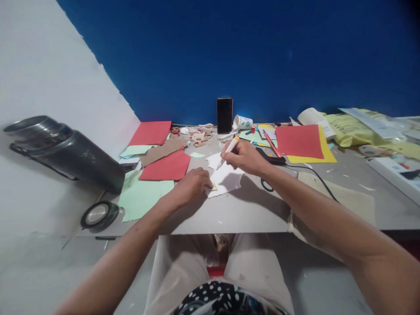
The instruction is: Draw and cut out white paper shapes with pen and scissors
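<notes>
My right hand (243, 156) grips a white marker (231, 151) with a yellow-orange end. The marker slants, its lower tip at a torn-edged sheet of white paper (229, 181) on the table. My left hand (196, 183) rests at the left edge of this paper with its fingers curled and closed. Beside its fingertips shows a small yellowish bit (215, 187); whether the fingers pinch it is hidden. Black-handled scissors (267, 185) lie partly under my right forearm.
A dark flask (65, 148) and a roll of black tape (99, 215) stand at left. Red (166, 168) and green paper (144, 194) lie near my left arm. At the back are a phone (225, 115), a tipped paper cup (243, 122) and bird cutouts (198, 138). A cable (316, 173) crosses the right side.
</notes>
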### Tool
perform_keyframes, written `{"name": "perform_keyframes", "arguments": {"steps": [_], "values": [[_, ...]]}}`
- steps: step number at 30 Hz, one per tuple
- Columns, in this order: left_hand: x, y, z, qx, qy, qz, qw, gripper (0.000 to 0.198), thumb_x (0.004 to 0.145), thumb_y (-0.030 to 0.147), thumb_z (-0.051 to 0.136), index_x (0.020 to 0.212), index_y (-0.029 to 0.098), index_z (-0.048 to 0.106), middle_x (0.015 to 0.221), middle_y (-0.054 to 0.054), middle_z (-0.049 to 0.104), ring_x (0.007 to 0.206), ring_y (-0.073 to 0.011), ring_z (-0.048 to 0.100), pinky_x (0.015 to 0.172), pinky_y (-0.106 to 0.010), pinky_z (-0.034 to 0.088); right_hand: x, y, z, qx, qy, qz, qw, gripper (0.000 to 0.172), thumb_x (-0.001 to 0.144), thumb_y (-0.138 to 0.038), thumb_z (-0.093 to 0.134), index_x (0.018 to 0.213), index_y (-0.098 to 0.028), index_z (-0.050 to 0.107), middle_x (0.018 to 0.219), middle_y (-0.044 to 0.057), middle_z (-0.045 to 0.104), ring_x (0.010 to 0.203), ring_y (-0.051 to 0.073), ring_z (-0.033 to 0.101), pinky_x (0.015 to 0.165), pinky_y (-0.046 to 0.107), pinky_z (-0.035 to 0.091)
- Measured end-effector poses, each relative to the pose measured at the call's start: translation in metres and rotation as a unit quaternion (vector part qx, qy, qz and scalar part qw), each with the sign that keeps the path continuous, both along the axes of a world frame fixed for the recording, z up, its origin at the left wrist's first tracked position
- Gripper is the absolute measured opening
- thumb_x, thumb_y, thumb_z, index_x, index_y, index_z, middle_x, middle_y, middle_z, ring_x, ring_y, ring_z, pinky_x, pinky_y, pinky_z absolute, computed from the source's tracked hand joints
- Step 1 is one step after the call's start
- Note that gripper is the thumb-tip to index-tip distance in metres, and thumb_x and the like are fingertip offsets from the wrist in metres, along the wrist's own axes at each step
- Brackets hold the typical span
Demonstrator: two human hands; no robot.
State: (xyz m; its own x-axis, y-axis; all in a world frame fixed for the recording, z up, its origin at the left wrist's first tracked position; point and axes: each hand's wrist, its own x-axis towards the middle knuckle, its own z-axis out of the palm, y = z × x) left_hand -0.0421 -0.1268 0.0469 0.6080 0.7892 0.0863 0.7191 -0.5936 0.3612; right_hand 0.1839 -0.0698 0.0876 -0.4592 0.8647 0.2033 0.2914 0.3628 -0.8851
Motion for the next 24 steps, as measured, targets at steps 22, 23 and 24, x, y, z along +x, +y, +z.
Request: {"name": "perform_keyframes", "arguments": {"steps": [22, 23, 24], "values": [[-0.013, 0.014, -0.014, 0.01, -0.036, -0.065, 0.997, 0.036, 0.076, -0.003, 0.052, 0.088, 0.02, 0.077, 0.08, -0.005, 0.064, 0.083, -0.0187, 0.057, 0.071, -0.027, 0.044, -0.009, -0.063, -0.077, 0.152, -0.079, -0.011, 0.985, 0.014, 0.089, -0.027, 0.06, 0.088, -0.018, 0.072, 0.079, 0.002, 0.072, 0.064, 0.013, 0.057, 0.064, 0.024, 0.04], [-0.012, 0.013, -0.014, 0.011, -0.033, -0.065, 0.997, 0.036, 0.076, -0.002, 0.052, 0.088, 0.021, 0.077, 0.08, -0.005, 0.064, 0.083, -0.0188, 0.057, 0.071, -0.027, 0.045, -0.009, -0.063, -0.077, 0.154, -0.082, -0.009, 0.985, 0.014, 0.089, -0.026, 0.06, 0.089, -0.018, 0.072, 0.079, 0.003, 0.072, 0.065, 0.013, 0.057, 0.065, 0.024, 0.04], [-0.012, 0.013, -0.013, 0.011, -0.03, -0.064, 0.997, 0.035, 0.077, -0.001, 0.053, 0.089, 0.021, 0.077, 0.08, -0.005, 0.064, 0.083, -0.0189, 0.057, 0.072, -0.027, 0.045, -0.009, -0.063, -0.077, 0.156, -0.085, -0.006, 0.984, 0.014, 0.089, -0.026, 0.06, 0.089, -0.018, 0.072, 0.081, 0.003, 0.073, 0.065, 0.013, 0.058, 0.066, 0.024, 0.04]]}}
